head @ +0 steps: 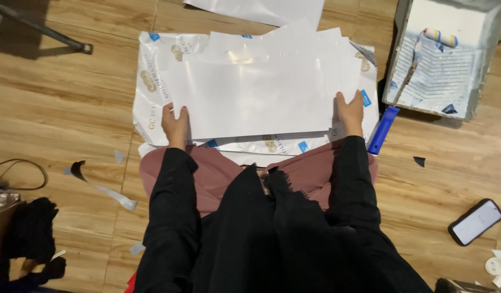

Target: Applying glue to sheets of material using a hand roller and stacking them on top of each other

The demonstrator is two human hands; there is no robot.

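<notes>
A large glossy white sheet (261, 95) lies on top of a stack of similar sheets (283, 40), which rests on white printed wrapping (153, 81) spread on the wooden floor. My left hand (174, 126) grips the sheet's near left corner, thumb on top. My right hand (350, 113) holds its right edge. Both arms are in black sleeves, and pink fabric (218, 173) covers my knees just below the stack.
A paint tray (481, 65) with a small roller (439, 37) sits at the upper right. A blue handle (383, 130) lies beside the wrapping. A phone (476, 221) rests on the floor at right. Paper scraps (112, 194), a cable (22, 168) and dark cloth (30, 233) lie at left.
</notes>
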